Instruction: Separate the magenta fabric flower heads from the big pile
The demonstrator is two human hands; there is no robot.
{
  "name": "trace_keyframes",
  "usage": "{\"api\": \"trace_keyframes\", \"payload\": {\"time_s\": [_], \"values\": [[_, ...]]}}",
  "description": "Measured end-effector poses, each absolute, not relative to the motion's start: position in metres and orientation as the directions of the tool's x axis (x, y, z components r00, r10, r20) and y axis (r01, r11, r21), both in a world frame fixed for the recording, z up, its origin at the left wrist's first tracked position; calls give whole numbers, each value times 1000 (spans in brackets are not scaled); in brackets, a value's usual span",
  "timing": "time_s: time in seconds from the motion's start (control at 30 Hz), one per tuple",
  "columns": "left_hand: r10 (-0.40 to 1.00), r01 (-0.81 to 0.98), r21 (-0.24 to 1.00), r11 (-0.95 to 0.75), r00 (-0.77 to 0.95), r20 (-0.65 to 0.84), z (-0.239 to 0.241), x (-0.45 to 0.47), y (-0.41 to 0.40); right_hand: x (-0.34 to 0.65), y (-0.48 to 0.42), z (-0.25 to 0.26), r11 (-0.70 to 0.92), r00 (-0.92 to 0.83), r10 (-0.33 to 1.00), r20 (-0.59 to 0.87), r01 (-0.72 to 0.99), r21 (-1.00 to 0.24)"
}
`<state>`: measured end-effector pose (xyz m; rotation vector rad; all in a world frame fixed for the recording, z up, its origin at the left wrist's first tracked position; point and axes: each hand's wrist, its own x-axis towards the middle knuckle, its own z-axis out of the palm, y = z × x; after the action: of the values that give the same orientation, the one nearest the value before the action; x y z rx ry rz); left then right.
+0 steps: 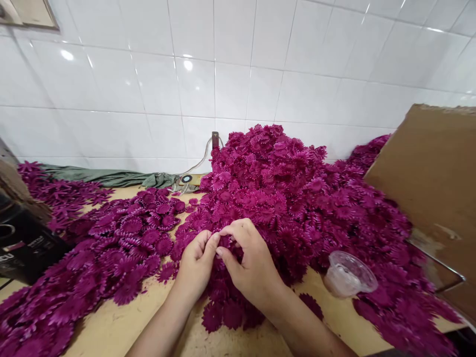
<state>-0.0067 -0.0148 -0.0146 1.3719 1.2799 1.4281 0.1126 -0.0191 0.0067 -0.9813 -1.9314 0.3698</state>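
Observation:
My left hand (197, 263) is closed in a pinch, thumb against the curled fingers. My right hand (251, 263) meets it at the fingertips, its index finger and thumb curved towards the left thumb. Whatever the two hands pinch is too small or hidden to make out against the magenta behind it. Both are over the front of a large heap of magenta artificial flower pieces (267, 183) with toothed petal edges. Just below the hands, several of these flat round pieces (232, 313) lie on the wooden tabletop (122, 325).
More flower pieces (126, 238) spread across the left side. A clear plastic cup (349, 275) with whitish contents stands at right, near a cardboard sheet (427, 183). A black box (28, 243) sits at far left. Green cloth (111, 174) lies along the white tiled wall (230, 89).

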Motion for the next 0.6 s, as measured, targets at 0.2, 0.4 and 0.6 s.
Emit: {"api": "trace_keyframes", "payload": {"time_s": [0.2, 0.4, 0.6], "values": [[959, 143, 973, -181, -195, 207, -10, -12, -29, 111, -25, 5, 543, -266, 832, 486, 568, -619], [959, 278, 939, -203, -135, 248, -17, -17, -44, 113, -29, 9, 551, -339, 833, 437, 575, -605], [974, 336, 920, -202, -27, 224, -21, -14, -52, 116, -30, 13, 602, -388, 796, 464, 427, -675]]}}
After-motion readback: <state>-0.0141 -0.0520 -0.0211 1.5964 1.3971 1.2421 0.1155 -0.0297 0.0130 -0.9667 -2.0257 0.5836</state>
